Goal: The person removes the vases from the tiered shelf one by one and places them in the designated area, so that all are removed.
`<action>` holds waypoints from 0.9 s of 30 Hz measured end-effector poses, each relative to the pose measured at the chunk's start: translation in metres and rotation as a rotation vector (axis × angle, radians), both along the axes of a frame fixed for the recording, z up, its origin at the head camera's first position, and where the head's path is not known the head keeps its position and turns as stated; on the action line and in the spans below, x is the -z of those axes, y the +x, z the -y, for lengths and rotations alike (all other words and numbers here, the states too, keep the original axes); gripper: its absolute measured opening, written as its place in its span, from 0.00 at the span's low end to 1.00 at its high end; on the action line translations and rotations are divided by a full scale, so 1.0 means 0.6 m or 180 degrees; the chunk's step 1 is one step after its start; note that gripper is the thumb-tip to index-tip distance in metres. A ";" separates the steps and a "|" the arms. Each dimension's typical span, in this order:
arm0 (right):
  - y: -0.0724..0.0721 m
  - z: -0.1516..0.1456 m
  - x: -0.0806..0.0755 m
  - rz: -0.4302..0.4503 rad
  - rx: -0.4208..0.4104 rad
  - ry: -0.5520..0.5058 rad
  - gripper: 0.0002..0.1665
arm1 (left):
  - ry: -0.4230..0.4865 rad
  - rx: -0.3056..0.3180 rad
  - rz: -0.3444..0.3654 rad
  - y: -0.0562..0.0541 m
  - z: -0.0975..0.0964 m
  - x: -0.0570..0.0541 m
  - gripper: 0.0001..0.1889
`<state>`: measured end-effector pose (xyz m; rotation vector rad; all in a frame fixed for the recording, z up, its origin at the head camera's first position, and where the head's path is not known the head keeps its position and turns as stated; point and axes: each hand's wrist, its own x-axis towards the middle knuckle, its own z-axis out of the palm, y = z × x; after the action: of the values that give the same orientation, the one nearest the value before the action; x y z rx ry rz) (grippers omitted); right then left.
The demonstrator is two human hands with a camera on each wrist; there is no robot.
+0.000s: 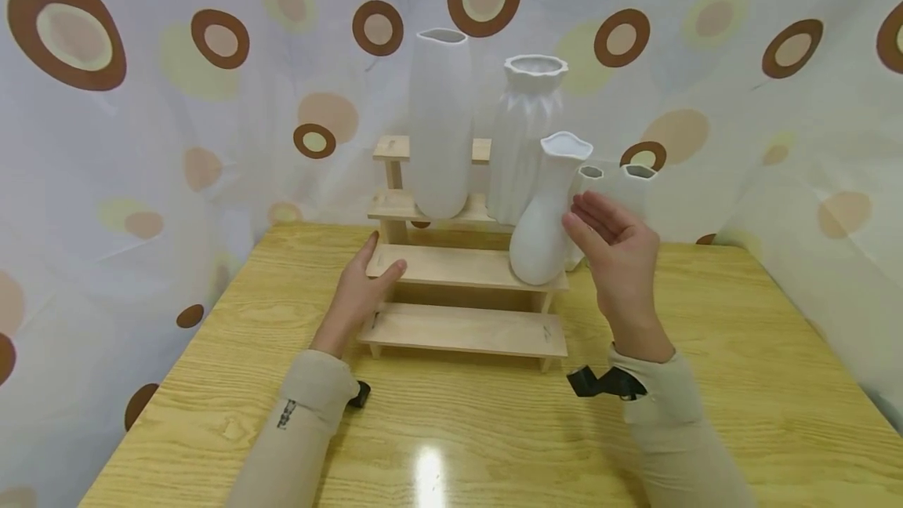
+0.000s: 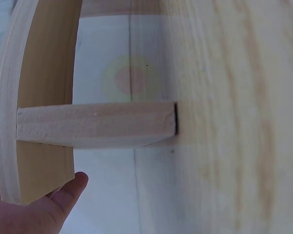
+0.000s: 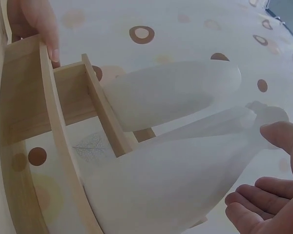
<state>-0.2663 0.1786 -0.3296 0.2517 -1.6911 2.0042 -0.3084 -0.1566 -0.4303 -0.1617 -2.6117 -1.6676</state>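
Observation:
A tiered wooden display stand (image 1: pixel 462 328) stands on the table. My left hand (image 1: pixel 363 284) grips the left end of its second step from the bottom, the thumb lying over the top; the left wrist view shows part of that hand (image 2: pixel 44 209) at the board's end. At the right end of the same step stands a white vase (image 1: pixel 543 245) with a round belly and a flared, wavy mouth. My right hand (image 1: pixel 621 265) is just right of this vase, fingers and thumb apart with nothing between them. Whether a fingertip touches the vase I cannot tell.
A tall smooth white vase (image 1: pixel 440 124) and a pleated white vase (image 1: pixel 522 139) stand on the third step. Behind my right hand are two more white vases (image 1: pixel 635 186), partly hidden. A patterned curtain (image 1: pixel 233 116) hangs behind the wooden table (image 1: pixel 480 429).

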 end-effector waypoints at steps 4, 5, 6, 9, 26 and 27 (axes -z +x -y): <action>-0.006 0.001 0.007 0.0100 0.0018 0.0111 0.25 | -0.0006 -0.0030 0.0018 -0.002 0.003 -0.002 0.49; -0.007 0.001 0.009 0.0130 0.0028 0.0161 0.26 | 0.0000 -0.0023 0.0016 -0.002 0.003 -0.003 0.49; -0.008 0.002 0.011 0.0159 0.0031 0.0207 0.27 | 0.0006 -0.0029 0.0023 -0.002 0.003 -0.003 0.49; -0.010 0.003 0.016 0.0243 0.0029 0.0347 0.29 | 0.0008 -0.0028 0.0036 -0.001 0.004 -0.004 0.49; -0.015 0.004 0.027 0.0300 -0.0006 0.0972 0.34 | -0.0002 0.0024 -0.0025 0.002 0.001 0.000 0.48; -0.016 0.003 0.027 0.0298 -0.0009 0.1017 0.34 | 0.0002 0.0020 -0.0030 0.002 0.001 0.000 0.48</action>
<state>-0.2757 0.1767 -0.3458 0.2725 -2.0697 1.7644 -0.3069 -0.1573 -0.4300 -0.1775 -2.6066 -1.6656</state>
